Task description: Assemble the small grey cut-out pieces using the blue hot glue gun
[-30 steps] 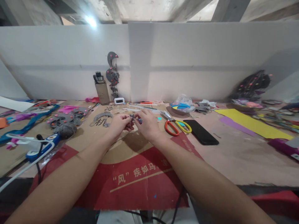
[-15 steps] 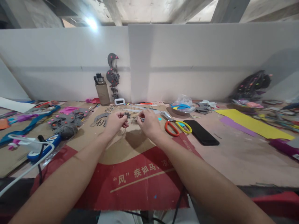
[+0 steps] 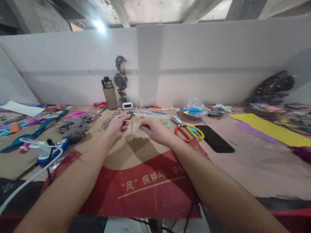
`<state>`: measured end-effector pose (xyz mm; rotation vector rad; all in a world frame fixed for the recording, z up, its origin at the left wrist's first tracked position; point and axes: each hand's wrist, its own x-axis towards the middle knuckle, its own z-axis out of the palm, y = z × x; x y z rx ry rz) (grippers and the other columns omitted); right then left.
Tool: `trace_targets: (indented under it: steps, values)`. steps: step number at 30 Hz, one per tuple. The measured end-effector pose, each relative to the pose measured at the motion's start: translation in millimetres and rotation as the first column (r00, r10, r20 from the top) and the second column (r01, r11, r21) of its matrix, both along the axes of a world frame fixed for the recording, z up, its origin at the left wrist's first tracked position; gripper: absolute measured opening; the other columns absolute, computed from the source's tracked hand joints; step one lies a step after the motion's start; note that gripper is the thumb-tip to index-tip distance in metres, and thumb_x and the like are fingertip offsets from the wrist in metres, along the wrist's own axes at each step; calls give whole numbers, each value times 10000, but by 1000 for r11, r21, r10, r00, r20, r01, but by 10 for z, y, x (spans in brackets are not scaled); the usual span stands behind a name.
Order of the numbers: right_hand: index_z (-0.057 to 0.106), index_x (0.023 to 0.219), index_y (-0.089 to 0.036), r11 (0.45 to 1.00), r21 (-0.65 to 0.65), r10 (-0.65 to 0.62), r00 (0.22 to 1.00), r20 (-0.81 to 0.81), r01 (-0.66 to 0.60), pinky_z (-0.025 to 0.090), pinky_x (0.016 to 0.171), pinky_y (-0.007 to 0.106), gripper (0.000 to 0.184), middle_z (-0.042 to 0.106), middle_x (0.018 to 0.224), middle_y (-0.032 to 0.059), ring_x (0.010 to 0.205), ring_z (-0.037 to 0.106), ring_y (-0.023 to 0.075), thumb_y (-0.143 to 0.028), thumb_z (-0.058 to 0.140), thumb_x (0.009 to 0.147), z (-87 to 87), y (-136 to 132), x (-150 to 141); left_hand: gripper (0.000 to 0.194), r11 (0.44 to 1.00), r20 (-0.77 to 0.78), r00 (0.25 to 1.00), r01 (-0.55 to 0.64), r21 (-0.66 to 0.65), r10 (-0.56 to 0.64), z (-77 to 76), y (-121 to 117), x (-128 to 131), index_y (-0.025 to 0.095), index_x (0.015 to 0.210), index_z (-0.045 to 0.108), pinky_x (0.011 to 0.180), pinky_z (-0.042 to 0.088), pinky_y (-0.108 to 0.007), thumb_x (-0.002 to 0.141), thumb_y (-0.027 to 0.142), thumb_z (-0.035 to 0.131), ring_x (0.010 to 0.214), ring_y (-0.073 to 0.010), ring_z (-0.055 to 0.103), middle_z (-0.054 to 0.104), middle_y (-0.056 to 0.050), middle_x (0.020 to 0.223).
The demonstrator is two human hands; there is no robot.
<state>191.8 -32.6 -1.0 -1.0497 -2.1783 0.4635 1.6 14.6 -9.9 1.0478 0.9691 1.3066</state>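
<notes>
My left hand (image 3: 119, 125) is above the cardboard, thumb and forefinger closed on a small dark grey flower-like piece (image 3: 131, 113). A thin grey cord (image 3: 131, 125) hangs from the piece and trails down over the cardboard sheet (image 3: 116, 161). My right hand (image 3: 153, 128) is a little to the right, apart from the piece, with its fingers curled together and pointing left. Whatever its fingertips hold, if anything, is too small to make out. Scissors (image 3: 183, 131) with one red and one yellow handle lie just right of that hand.
A black phone (image 3: 215, 139) lies right of the scissors. Behind stand a bottle (image 3: 110, 97), a small white clock (image 3: 127, 105) and a bowl (image 3: 194, 115). On the left are a grey yarn ball (image 3: 75, 136), pinned grey shapes (image 3: 77, 123) and a blue power strip (image 3: 53, 152) with a white cable.
My right hand has drawn slightly away from the grey piece, and its fingers have turned. The left hand still holds the piece, now with the cord showing beneath. The view has shifted slightly.
</notes>
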Motion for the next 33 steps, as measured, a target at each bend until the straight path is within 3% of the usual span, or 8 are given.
trace_targets:
  steps: [2, 5, 8, 19, 26, 29, 31, 33]
  values:
    - [635, 853, -181, 938, 100, -340, 939, 57, 333, 417, 681, 290, 209, 665, 856, 89, 781, 591, 184, -149, 430, 833, -59, 129, 102, 212, 1000, 28, 1000, -10, -2, 10, -8, 13, -1, 122, 719, 561, 300, 177, -122, 605, 199, 723, 402, -9, 416, 551, 17, 637]
    - [635, 798, -142, 844, 108, -535, 813, 229, 525, 418, 677, 332, 227, 657, 819, 174, 790, 612, 251, -308, 486, 840, -167, 261, 233, 183, 1000, 34, 999, -12, 7, 12, -19, 20, 0, 120, 681, 553, 308, 192, -126, 626, 198, 709, 403, -11, 394, 528, 17, 607]
    - [643, 800, -120, 833, 78, -542, 780, 312, 548, 430, 662, 323, 299, 661, 795, 191, 792, 624, 270, -413, 613, 750, -287, 317, 286, 179, 1000, 13, 1000, -8, 30, 8, -36, 22, 10, 109, 668, 564, 316, 206, -128, 637, 206, 711, 408, -8, 383, 539, 3, 626]
    - [665, 792, -114, 772, -204, -521, 784, 339, 602, 430, 529, 305, 212, 647, 688, 148, 629, 609, 233, -182, 670, 591, -411, 313, 332, 166, 995, 7, 997, -79, 61, 79, -93, 72, -22, 108, 665, 583, 329, 246, -128, 643, 201, 718, 413, -10, 373, 552, -2, 619]
    - [609, 770, -158, 705, -441, -603, 797, 40, 556, 394, 471, 264, 190, 611, 673, 64, 551, 550, 163, -298, 597, 643, -376, 398, 378, 127, 992, -11, 993, -121, 24, 121, -83, 96, -30, 99, 647, 579, 342, 254, -131, 645, 170, 684, 413, -13, 392, 554, -5, 607]
    - [567, 841, -158, 776, -443, -564, 808, -171, 448, 421, 498, 248, 193, 603, 736, 51, 573, 556, 137, -251, 542, 674, -278, 372, 306, 126, 993, -33, 992, -121, 12, 122, -67, 88, -27, 95, 626, 582, 346, 260, -129, 645, 167, 683, 406, -14, 386, 546, -4, 582]
    - [533, 925, -167, 873, -382, -440, 828, -347, 303, 449, 528, 241, 246, 605, 810, 49, 600, 572, 124, -214, 518, 684, -211, 304, 218, 119, 993, -51, 992, -118, 4, 119, -57, 77, -23, 93, 626, 588, 352, 270, -126, 650, 162, 681, 406, -15, 389, 544, -3, 572]
    - [489, 1012, -177, 930, -327, -316, 822, -473, 169, 467, 543, 244, 308, 603, 866, 53, 628, 588, 124, -202, 485, 706, -164, 217, 124, 104, 994, -72, 991, -112, -3, 111, -52, 66, -16, 92, 635, 596, 352, 273, -124, 661, 158, 672, 398, -14, 386, 543, -1, 566]
